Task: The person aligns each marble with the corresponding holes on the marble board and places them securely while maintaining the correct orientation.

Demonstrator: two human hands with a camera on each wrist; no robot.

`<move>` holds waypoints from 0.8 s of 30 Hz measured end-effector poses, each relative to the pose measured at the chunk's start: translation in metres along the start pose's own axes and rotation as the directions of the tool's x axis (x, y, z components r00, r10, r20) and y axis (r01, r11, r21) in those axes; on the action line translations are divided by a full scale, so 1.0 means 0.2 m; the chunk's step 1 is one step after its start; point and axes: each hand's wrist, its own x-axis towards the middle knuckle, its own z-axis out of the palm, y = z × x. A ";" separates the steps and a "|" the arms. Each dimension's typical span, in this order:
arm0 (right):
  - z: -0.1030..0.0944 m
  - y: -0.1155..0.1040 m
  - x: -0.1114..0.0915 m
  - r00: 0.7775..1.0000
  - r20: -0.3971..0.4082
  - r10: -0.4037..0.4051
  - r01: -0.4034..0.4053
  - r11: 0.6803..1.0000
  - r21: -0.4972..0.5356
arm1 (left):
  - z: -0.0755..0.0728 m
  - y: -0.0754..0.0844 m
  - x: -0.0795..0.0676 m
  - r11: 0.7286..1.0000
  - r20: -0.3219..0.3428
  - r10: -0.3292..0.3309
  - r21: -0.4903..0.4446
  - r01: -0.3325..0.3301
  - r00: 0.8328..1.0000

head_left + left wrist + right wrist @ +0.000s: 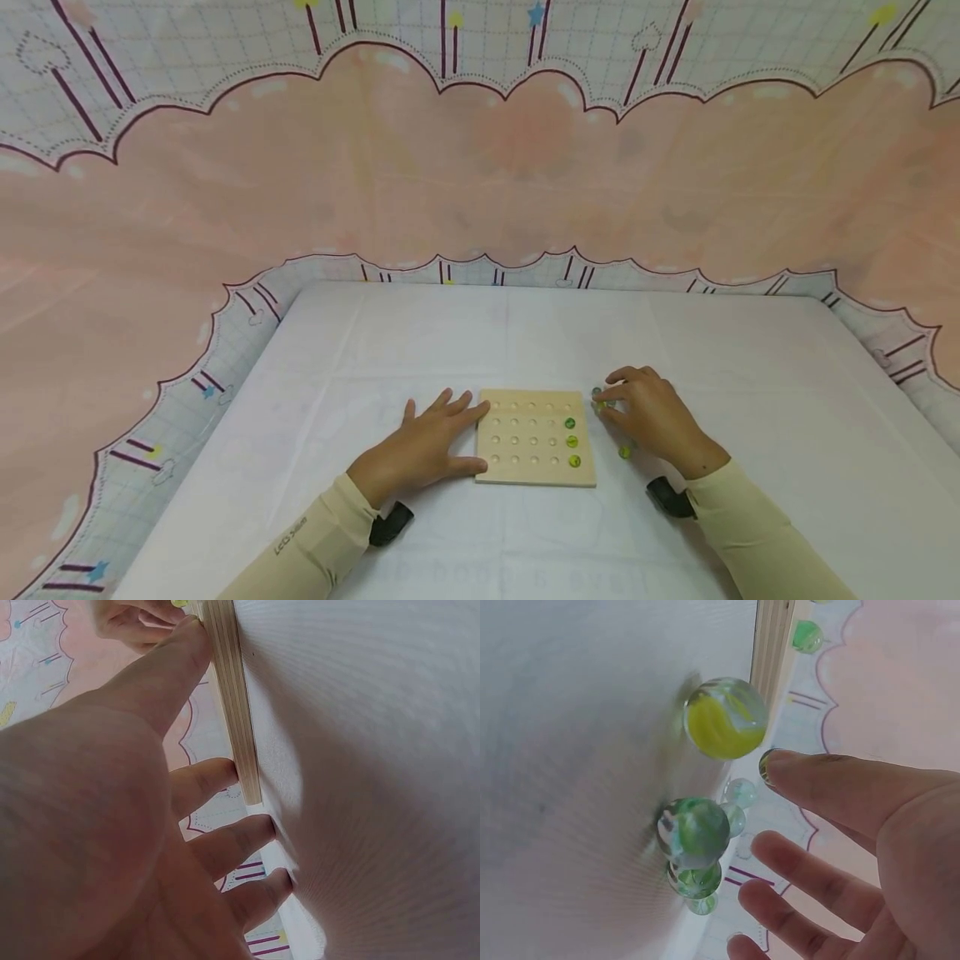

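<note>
A square wooden board [534, 475] with rows of round dimples lies on the white table. Three green and yellow marbles [572, 442] sit in its rightmost column. My left hand [423, 442] is spread at the board's left side, thumb and index fingertips on its edge; the left wrist view shows the thumb against the board's layered side [231, 690]. Right of the board, my right hand [647, 412] pinches a marble [766, 768] between thumb and index finger, mostly hidden by the thumb. Its other fingers are parted near loose marbles on the cloth.
A yellow-swirled marble [726, 720] rests on the table by the board's right side. Several green and clear marbles, one of them a green marble [694, 832], cluster farther back. A peach patterned curtain [480, 175] hangs behind the table. Black wrist cameras are on both wrists.
</note>
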 end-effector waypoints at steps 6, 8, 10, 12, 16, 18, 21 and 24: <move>-0.01 0.00 0.00 1.000 -0.017 -0.021 0.021 1.000 0.006 | 0.00 0.00 0.00 1.000 0.000 -0.002 0.001 0.002 1.000; -0.01 0.00 0.00 0.999 -0.024 -0.033 0.033 0.999 0.005 | 0.00 0.00 0.00 1.000 0.001 -0.003 0.003 0.003 1.000; -0.01 -0.01 0.00 0.999 -0.029 -0.041 0.041 0.999 0.004 | 0.00 0.00 0.00 1.000 0.000 -0.003 0.003 0.003 1.000; -0.02 -0.01 -0.01 0.999 -0.033 -0.042 0.042 0.999 0.005 | 0.00 0.00 0.00 1.000 0.000 -0.002 0.000 0.002 1.000; -0.02 -0.04 -0.01 0.998 -0.043 -0.037 0.037 0.999 0.018 | 0.00 0.00 -0.01 1.000 -0.001 0.000 -0.006 0.000 1.000; -0.02 -0.05 0.00 0.998 -0.049 -0.040 0.042 0.999 0.024 | 0.00 -0.01 -0.01 1.000 0.001 -0.001 -0.006 0.001 1.000; -0.02 -0.07 0.00 0.997 -0.057 -0.053 0.054 0.998 0.032 | 0.00 -0.01 -0.01 1.000 0.003 -0.002 -0.007 0.002 1.000; -0.02 -0.09 0.00 0.996 -0.061 -0.062 0.064 0.998 0.026 | 0.00 0.00 -0.01 1.000 0.002 0.002 -0.010 -0.002 1.000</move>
